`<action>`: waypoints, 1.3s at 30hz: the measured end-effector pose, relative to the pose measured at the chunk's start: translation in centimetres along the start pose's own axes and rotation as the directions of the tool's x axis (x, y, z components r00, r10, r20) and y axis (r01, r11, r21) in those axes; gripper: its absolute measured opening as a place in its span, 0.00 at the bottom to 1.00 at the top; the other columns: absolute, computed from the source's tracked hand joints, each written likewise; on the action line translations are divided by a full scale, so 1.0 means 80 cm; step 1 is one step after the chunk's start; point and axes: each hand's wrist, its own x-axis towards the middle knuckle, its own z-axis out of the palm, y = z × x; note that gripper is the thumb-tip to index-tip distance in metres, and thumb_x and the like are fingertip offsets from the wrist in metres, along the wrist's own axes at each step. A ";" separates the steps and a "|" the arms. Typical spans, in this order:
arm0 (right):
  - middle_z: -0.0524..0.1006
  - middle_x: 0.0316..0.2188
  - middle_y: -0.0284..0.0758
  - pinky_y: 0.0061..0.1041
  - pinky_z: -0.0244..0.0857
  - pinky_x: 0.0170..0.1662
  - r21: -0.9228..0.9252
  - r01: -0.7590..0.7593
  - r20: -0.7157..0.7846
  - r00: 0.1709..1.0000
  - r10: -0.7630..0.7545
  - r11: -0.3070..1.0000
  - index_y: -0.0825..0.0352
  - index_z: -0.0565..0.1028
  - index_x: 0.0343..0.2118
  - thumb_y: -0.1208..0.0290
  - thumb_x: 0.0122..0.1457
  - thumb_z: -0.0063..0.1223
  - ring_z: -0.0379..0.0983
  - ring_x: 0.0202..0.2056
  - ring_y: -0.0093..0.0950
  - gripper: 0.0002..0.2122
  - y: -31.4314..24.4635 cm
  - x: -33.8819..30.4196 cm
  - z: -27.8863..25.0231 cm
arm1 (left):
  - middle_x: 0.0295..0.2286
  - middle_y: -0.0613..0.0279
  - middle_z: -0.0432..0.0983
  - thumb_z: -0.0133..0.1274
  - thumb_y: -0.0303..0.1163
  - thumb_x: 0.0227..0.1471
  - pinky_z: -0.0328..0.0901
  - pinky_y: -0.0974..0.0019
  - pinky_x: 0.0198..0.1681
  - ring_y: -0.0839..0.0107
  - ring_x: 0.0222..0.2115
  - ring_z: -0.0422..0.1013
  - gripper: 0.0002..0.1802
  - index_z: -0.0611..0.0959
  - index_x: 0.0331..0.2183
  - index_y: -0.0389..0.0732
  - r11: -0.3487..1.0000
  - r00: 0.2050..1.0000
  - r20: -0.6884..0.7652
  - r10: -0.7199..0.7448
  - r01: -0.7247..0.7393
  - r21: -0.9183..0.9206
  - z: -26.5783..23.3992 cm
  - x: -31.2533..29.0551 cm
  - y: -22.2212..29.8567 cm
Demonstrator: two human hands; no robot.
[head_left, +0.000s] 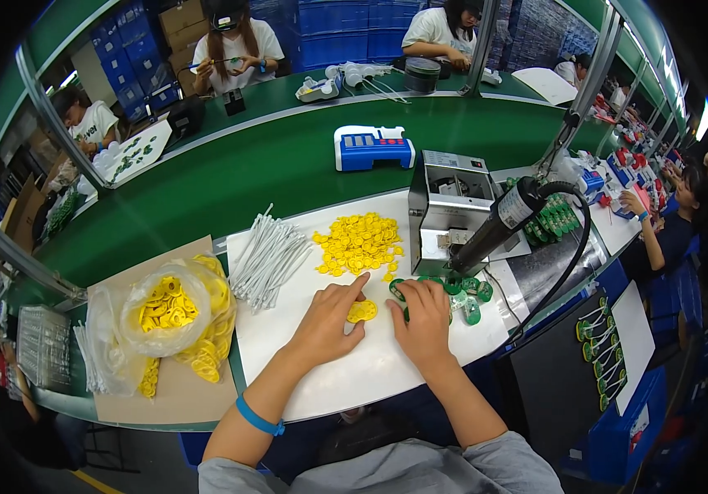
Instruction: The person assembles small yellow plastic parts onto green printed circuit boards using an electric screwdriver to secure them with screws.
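On the white work sheet, my left hand (327, 323) has its index finger stretched out and its thumb apart. A round yellow plastic piece (362, 311) lies beside it, between the index finger and thumb. My right hand (425, 323) is curled over a small green circuit board (399, 290), which shows at its fingertips; the palm side is hidden. Several more round green boards (471, 309) lie just right of that hand. Beyond both hands is a loose heap of small yellow plastic parts (359, 242). White cables (268, 259) lie in a bundle left of the heap.
A metal machine (451, 210) and a black cylindrical tool (498, 224) stand behind the right hand. Bags of yellow parts (164, 317) sit on cardboard at left. A blue-white device (373, 149) rests on the green bench. Wired boards (602, 354) lie at right. People work opposite.
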 end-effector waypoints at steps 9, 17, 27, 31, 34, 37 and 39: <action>0.77 0.39 0.36 0.37 0.59 0.49 0.117 0.080 0.134 0.986 -0.095 0.990 0.67 0.78 0.41 0.75 0.52 0.62 0.70 0.46 0.37 0.13 0.006 -0.008 0.012 | 0.42 0.53 0.75 0.59 0.26 0.44 0.62 0.57 0.53 0.56 0.44 0.69 0.44 0.64 0.63 0.38 1.000 1.000 -0.003 0.012 -0.012 0.001 -0.006 -0.004 -0.008; 0.77 0.36 0.38 0.36 0.58 0.50 -0.022 0.026 0.090 0.996 -0.024 0.999 0.68 0.78 0.36 0.74 0.54 0.60 0.71 0.44 0.37 0.07 -0.010 -0.003 0.004 | 0.42 0.50 0.75 0.60 0.26 0.44 0.65 0.58 0.52 0.54 0.43 0.70 0.43 0.64 0.63 0.37 1.000 1.000 0.025 -0.009 0.009 -0.028 -0.013 -0.007 -0.011; 0.77 0.31 0.38 0.22 0.67 0.30 0.481 -0.111 0.067 0.994 0.089 0.870 0.70 0.79 0.37 0.82 0.57 0.57 0.75 0.29 0.29 0.05 -0.013 -0.005 -0.001 | 0.42 0.50 0.75 0.61 0.22 0.44 0.67 0.56 0.49 0.52 0.43 0.69 0.49 0.58 0.66 0.39 0.987 1.000 0.000 0.022 -0.021 -0.161 0.004 -0.004 -0.001; 0.78 0.31 0.36 0.21 0.66 0.30 0.526 -0.161 0.153 0.984 0.093 0.835 0.70 0.81 0.39 0.82 0.58 0.56 0.74 0.29 0.25 0.07 -0.003 -0.010 -0.001 | 0.42 0.50 0.75 0.62 0.22 0.44 0.68 0.57 0.48 0.52 0.42 0.70 0.49 0.58 0.66 0.39 0.981 0.995 -0.016 0.097 -0.098 -0.170 0.014 0.000 0.008; 0.78 0.30 0.35 0.20 0.64 0.29 0.495 -0.177 0.171 0.980 0.104 0.850 0.70 0.81 0.39 0.81 0.58 0.57 0.73 0.28 0.24 0.07 0.005 -0.012 -0.004 | 0.41 0.49 0.75 0.62 0.22 0.44 0.68 0.57 0.47 0.52 0.42 0.70 0.49 0.59 0.66 0.39 0.988 0.997 0.019 0.075 -0.071 -0.140 0.013 0.003 0.017; 0.78 0.29 0.35 0.20 0.63 0.28 0.547 -0.230 0.181 0.971 0.154 0.805 0.70 0.82 0.38 0.81 0.57 0.59 0.72 0.27 0.23 0.07 0.003 -0.010 -0.015 | 0.39 0.49 0.74 0.62 0.22 0.44 0.68 0.57 0.46 0.52 0.42 0.70 0.48 0.60 0.65 0.39 0.986 0.995 -0.003 0.101 -0.100 -0.135 0.016 0.005 0.019; 0.78 0.29 0.35 0.20 0.63 0.29 0.552 -0.227 0.182 0.972 0.150 0.802 0.70 0.81 0.38 0.81 0.57 0.59 0.72 0.27 0.23 0.07 0.005 -0.009 -0.018 | 0.40 0.49 0.74 0.62 0.21 0.44 0.68 0.57 0.46 0.53 0.42 0.70 0.48 0.60 0.65 0.39 0.982 0.991 -0.025 0.129 -0.132 -0.135 0.017 0.007 0.020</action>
